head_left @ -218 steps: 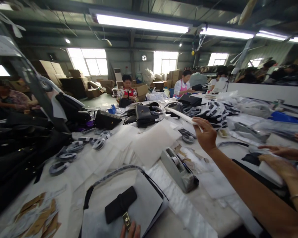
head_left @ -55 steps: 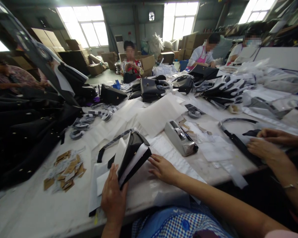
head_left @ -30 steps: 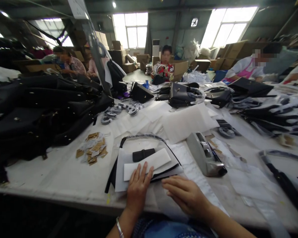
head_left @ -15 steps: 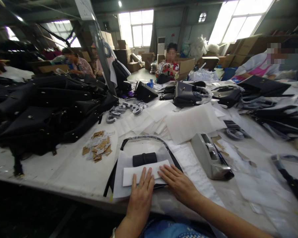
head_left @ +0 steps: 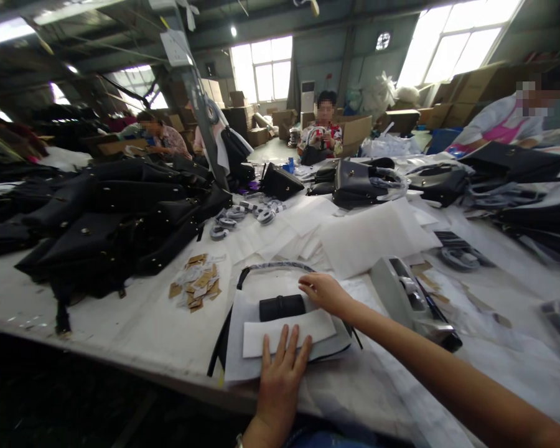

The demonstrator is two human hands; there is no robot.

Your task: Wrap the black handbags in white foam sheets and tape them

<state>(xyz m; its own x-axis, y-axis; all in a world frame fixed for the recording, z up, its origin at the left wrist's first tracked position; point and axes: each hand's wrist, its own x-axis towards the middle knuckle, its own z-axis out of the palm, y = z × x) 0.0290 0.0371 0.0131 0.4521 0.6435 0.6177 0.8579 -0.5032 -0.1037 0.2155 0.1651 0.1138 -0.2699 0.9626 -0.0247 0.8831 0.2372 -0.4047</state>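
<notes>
A black handbag (head_left: 284,307) wrapped in white sheets lies flat near the front edge of the table, its handle (head_left: 270,267) arching toward the far side. My left hand (head_left: 280,379) presses flat, fingers spread, on a white paper strip (head_left: 284,330) across the bag. My right hand (head_left: 324,292) reaches over the bag's top right, fingers curled beside the black clasp flap; whether it grips anything is unclear.
A grey tape dispenser (head_left: 413,302) sits right of the bag. Brown tags (head_left: 196,289) lie to the left, beside a pile of black bags (head_left: 102,218). White foam sheets (head_left: 368,236), tape rolls (head_left: 236,214) and more bags (head_left: 354,180) lie beyond. Other people work at the far side.
My right hand has moved from the paper strip's right end up to the bag's top beside the flap. My left hand stays flat on the strip.
</notes>
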